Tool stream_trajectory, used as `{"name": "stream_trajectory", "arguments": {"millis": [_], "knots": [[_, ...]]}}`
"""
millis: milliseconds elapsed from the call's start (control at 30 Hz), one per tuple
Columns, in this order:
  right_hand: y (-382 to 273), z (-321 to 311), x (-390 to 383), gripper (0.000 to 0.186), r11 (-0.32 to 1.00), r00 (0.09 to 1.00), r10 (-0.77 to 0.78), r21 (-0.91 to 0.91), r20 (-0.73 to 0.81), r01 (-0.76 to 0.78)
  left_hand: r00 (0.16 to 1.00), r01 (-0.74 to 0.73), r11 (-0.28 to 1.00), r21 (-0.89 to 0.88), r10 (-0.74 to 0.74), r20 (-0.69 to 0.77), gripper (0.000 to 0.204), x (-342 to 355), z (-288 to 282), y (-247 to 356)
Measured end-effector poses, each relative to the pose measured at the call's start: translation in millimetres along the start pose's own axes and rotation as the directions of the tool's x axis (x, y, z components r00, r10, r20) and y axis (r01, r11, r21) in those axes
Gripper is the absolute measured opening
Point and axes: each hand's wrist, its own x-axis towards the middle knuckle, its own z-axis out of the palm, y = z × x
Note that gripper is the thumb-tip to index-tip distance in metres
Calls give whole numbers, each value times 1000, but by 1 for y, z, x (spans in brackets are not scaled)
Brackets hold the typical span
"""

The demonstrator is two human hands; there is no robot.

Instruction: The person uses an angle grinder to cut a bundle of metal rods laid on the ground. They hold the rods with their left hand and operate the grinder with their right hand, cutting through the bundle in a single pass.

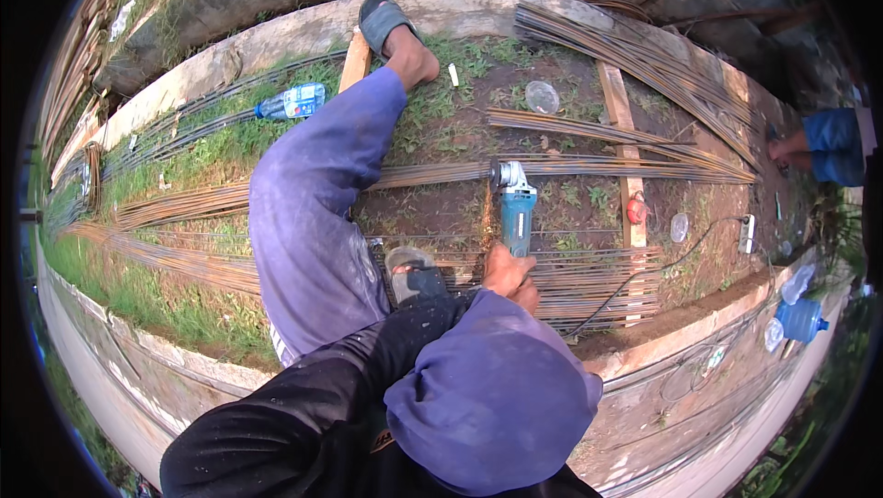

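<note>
My left hand (505, 268), at the end of the black sleeve, is closed around the rear of a teal angle grinder (517, 217). The grinder's dark disc (495, 173) meets a bundle of thin steel rods (432, 174), and orange sparks (487, 215) stream from it toward me. Just below the left hand, a patch of skin beside my raised purple-clad knee (501, 388) looks like part of my right hand (527, 296). Its fingers and arm are mostly hidden. My sandalled foot (416, 275) is close left of the grinder; the other foot (395, 34) is farther out.
Rusty rods (589, 282) rest across a wooden beam (635, 233). A power cord (676, 263) runs to a white socket block (747, 233). Bottles (292, 102) and clear cups (542, 96) lie about. At right, another person's legs (823, 144) show. Low concrete edges border the grass.
</note>
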Motion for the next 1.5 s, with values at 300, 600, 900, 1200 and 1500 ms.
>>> {"name": "stream_trajectory", "arguments": {"millis": [300, 600, 900, 1200, 1500], "knots": [[-72, -67, 179, 37, 948, 944, -306, -129, -121, 290, 998, 10, 999, -40, -13, -56, 44, 12, 6, -1], [-70, -78, 244, 38, 942, 957, -287, -188, -28, 277, 996, 60, 998, 8, -60, 63, 38, 17, 0, 3], [-72, -75, 248, 38, 945, 961, -275, -189, -14, 268, 998, -43, 997, -67, 39, -54, 37, 22, 9, -19], [-78, -69, 237, 39, 951, 968, -251, -187, -10, 245, 1000, -1, 998, -62, -1, -22, 35, 18, 5, -10], [-77, -68, 232, 39, 956, 971, -237, -179, -11, 231, 1000, -17, 999, -32, 17, -24, 34, 17, 5, -10]]}}
